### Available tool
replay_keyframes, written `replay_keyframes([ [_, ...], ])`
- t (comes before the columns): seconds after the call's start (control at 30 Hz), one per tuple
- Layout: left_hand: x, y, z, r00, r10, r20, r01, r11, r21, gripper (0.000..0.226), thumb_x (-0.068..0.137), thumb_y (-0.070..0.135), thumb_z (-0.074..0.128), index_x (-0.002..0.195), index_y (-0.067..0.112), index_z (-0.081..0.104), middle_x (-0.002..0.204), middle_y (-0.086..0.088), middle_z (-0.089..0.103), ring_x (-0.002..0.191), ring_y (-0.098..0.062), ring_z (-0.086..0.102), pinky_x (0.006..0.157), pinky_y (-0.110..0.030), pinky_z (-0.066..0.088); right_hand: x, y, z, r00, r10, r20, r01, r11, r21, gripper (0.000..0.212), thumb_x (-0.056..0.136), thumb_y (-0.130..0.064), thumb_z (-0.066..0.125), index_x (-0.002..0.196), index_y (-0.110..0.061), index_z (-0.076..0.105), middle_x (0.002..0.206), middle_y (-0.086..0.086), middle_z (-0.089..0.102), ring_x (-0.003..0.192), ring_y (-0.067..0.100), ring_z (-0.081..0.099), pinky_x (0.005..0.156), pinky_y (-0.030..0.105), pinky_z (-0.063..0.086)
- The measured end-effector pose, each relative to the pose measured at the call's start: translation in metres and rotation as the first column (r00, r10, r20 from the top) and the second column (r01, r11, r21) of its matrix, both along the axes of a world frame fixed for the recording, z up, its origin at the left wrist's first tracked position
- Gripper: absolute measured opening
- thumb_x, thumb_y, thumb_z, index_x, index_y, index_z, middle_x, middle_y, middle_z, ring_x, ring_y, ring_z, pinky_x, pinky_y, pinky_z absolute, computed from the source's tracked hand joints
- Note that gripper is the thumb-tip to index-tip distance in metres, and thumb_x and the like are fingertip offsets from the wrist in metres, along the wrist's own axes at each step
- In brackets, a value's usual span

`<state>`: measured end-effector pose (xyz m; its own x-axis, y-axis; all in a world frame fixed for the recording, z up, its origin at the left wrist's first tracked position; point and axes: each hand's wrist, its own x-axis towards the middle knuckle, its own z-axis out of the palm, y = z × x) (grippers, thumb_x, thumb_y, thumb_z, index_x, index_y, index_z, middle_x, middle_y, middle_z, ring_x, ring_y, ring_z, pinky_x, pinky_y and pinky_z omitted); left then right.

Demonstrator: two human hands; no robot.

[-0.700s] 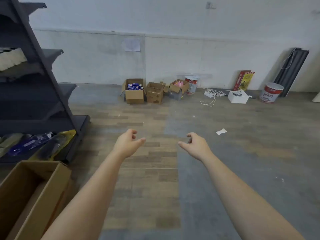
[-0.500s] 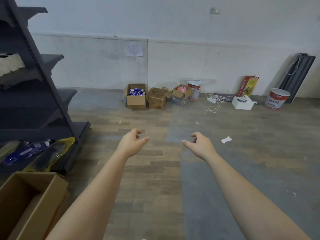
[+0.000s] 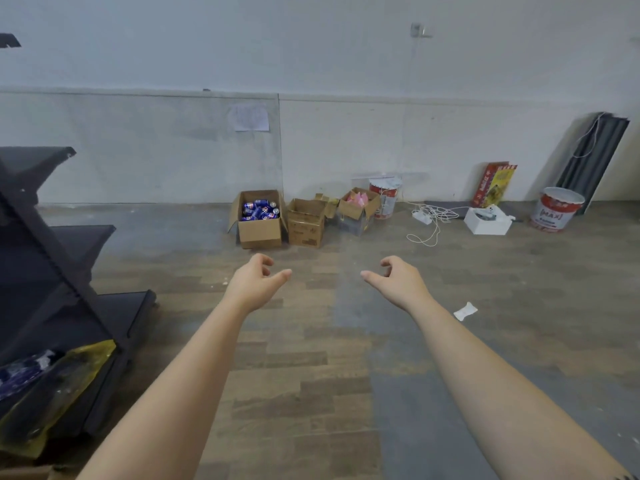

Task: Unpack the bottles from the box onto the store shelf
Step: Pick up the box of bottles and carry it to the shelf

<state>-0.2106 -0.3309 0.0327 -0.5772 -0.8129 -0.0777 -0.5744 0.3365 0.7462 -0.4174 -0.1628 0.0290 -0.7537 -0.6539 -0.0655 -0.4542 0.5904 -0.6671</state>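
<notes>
My left hand (image 3: 254, 284) and my right hand (image 3: 398, 282) reach forward over the floor, fingers loosely curled, holding nothing. Ahead by the far wall stands an open cardboard box (image 3: 259, 232) filled with blue cans or bottles (image 3: 259, 209). The dark store shelf (image 3: 52, 271) stands at the left. Bottles in yellow and blue wrapping (image 3: 52, 382) lie on its bottom tier. Both hands are well short of the box.
More cardboard boxes (image 3: 306, 223) and a box with pink items (image 3: 356, 207) sit beside the first. Two paint buckets (image 3: 557, 209), a white tray (image 3: 486, 221), a power strip with cord (image 3: 427, 220) and leaning panels (image 3: 592, 157) line the wall. A paper scrap (image 3: 465, 310) lies on the floor.
The view has moved forward and lifted; the boxes at the wall appear closer. The empty box at the lower left has dropped out of view. Both hands stay outstretched and empty.
</notes>
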Motion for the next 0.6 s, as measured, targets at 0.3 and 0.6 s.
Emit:
replay_keyframes([
  [0.3, -0.152, -0.136, -0.006, 0.999, 0.002, -0.045, -0.002, 1.0, 0.001, 0.055, 0.083, 0.051, 0.064, 0.125, 0.019, 0.049, 0.119, -0.001, 0.058, 0.105, -0.018, 0.057, 0.088, -0.035, 0.051, -0.148, -0.146, -0.001, 0.999, 0.043, 0.015, -0.043, 0.999, -0.01, 0.069, 0.084, -0.053, 0.064, 0.136, -0.011, 0.048, 0.134, 0.008, 0.055, 0.124, 0.025, 0.052, 0.1, 0.034, 0.043],
  [0.6, -0.279, -0.272, -0.002, 0.994, 0.075, -0.075, -0.071, 0.996, 0.047, 0.062, 0.082, 0.052, 0.065, 0.131, 0.02, 0.046, 0.123, -0.002, 0.059, 0.108, -0.018, 0.057, 0.084, -0.031, 0.048, -0.289, -0.29, 0.014, 0.996, 0.094, 0.014, -0.093, 0.995, -0.029, 0.067, 0.084, -0.051, 0.065, 0.137, -0.012, 0.048, 0.135, 0.007, 0.055, 0.123, 0.024, 0.052, 0.098, 0.034, 0.043],
])
